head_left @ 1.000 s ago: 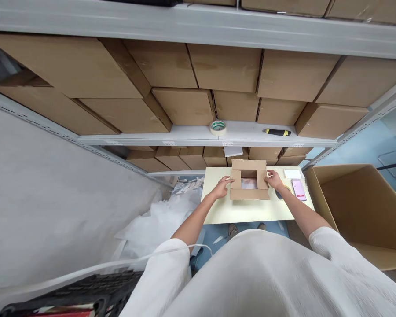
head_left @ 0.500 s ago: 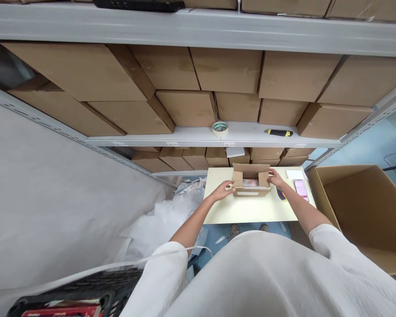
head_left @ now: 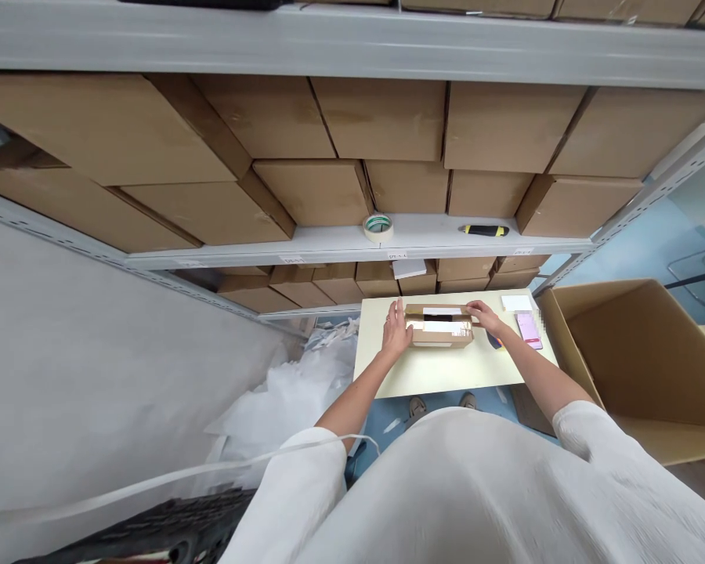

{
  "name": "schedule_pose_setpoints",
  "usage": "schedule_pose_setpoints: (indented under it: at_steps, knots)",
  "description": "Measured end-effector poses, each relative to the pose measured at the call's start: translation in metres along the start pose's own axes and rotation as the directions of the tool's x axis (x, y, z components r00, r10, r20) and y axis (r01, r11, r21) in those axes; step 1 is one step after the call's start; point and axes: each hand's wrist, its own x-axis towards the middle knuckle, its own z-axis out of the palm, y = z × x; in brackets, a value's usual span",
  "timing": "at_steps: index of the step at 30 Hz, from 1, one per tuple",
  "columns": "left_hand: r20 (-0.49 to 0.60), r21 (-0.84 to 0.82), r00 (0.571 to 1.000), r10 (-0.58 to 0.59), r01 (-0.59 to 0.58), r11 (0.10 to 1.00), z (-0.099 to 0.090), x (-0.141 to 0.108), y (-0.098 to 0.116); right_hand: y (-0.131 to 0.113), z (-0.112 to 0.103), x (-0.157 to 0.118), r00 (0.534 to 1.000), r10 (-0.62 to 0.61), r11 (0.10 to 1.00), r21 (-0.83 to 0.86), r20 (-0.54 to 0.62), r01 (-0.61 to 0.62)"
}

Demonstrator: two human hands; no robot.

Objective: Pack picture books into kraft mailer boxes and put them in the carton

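Observation:
A small cardboard box [head_left: 438, 335] sits on the pale yellow table with its top flaps folded down. White label strips and a dark, shiny band cross its top. Against the box's left end lies my left hand [head_left: 395, 330], fingers pointing up along the edge and thumb at the front corner. My right hand [head_left: 482, 315] grips the far right corner with bent fingers. Whatever is inside the box is hidden. Just right of the box, a dark blue and orange object [head_left: 493, 341] is partly covered by my right forearm.
A phone [head_left: 529, 330] and a white card [head_left: 515, 302] lie on the table's [head_left: 435, 380] right side. A large open carton [head_left: 634, 352] stands to the right. Shelves ahead carry several boxes, a tape roll [head_left: 378, 227] and a utility knife [head_left: 484, 230]. White plastic sheeting [head_left: 287, 392] lies left.
The box's raised flaps have come down, covering the inside. My left hand has moved from the front left corner up along the left end. The view has shifted slightly right.

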Motion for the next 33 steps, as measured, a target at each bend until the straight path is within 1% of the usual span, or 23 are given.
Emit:
schedule_pose_setpoints:
  at_steps: [2, 3, 6, 9, 12, 15, 17, 19, 20, 22, 24, 26, 28, 31, 33]
  knots:
    - [0.0, 0.075, 0.999, 0.051, -0.051, 0.996, -0.002, -0.001, 0.004, 0.006, 0.004, 0.0, 1.0, -0.022, 0.998, -0.057, -0.02, 0.021]
    - [0.023, 0.112, 0.995, 0.094, -0.096, 0.989, -0.003, -0.002, 0.007, 0.008, 0.005, 0.0, 0.999, -0.039, 0.996, -0.082, -0.033, 0.036]
    - [0.139, 0.185, 0.964, 0.225, -0.248, 0.951, -0.002, -0.006, 0.013, 0.012, 0.011, -0.001, 0.991, -0.112, 0.982, -0.159, -0.071, 0.099]
    - [0.256, 0.197, 0.922, 0.289, -0.343, 0.918, 0.007, -0.012, 0.018, 0.013, 0.017, 0.0, 0.984, -0.135, 0.976, -0.188, -0.118, 0.111]
    - [0.342, 0.203, 0.895, 0.285, -0.367, 0.908, 0.018, -0.017, 0.02, 0.013, 0.023, 0.002, 0.981, -0.137, 0.972, -0.208, -0.137, 0.107]
    - [0.356, 0.232, 0.902, 0.246, -0.341, 0.911, 0.025, -0.018, 0.021, 0.016, 0.027, 0.002, 0.976, -0.146, 0.97, -0.216, -0.16, 0.109]
    - [0.353, 0.247, 0.906, 0.233, -0.33, 0.911, 0.027, -0.017, 0.022, 0.023, 0.024, -0.002, 0.964, -0.165, 0.965, -0.235, -0.208, 0.115]
    - [0.358, 0.257, 0.906, 0.226, -0.329, 0.909, 0.026, -0.015, 0.023, 0.035, 0.016, -0.011, 0.942, -0.166, 0.951, -0.3, -0.293, 0.074]
    - [0.363, 0.261, 0.905, 0.223, -0.329, 0.908, 0.025, -0.014, 0.023, 0.043, 0.01, -0.017, 0.927, -0.152, 0.935, -0.353, -0.344, 0.023]
    - [0.374, 0.265, 0.902, 0.215, -0.327, 0.907, 0.024, -0.012, 0.025, 0.063, -0.004, -0.03, 0.888, -0.11, 0.872, -0.472, -0.445, -0.128]
    - [0.385, 0.259, 0.899, 0.207, -0.321, 0.911, 0.023, -0.01, 0.026, 0.084, -0.016, -0.043, 0.86, -0.062, 0.791, -0.55, -0.507, -0.267]
    - [0.4, 0.247, 0.895, 0.198, -0.313, 0.917, 0.021, -0.007, 0.027, 0.103, -0.024, -0.052, 0.86, -0.026, 0.736, -0.592, -0.509, -0.328]
    - [0.417, 0.233, 0.888, 0.195, -0.311, 0.921, 0.019, -0.004, 0.027, 0.115, -0.027, -0.054, 0.875, -0.007, 0.697, -0.63, -0.484, -0.343]
    - [0.421, 0.203, 0.885, 0.198, -0.305, 0.93, 0.017, 0.0, 0.027, 0.121, -0.027, -0.049, 0.895, 0.001, 0.644, -0.684, -0.447, -0.342]
    - [0.413, 0.195, 0.889, 0.196, -0.296, 0.935, 0.016, 0.0, 0.027, 0.121, -0.026, -0.043, 0.904, 0.006, 0.629, -0.701, -0.428, -0.336]
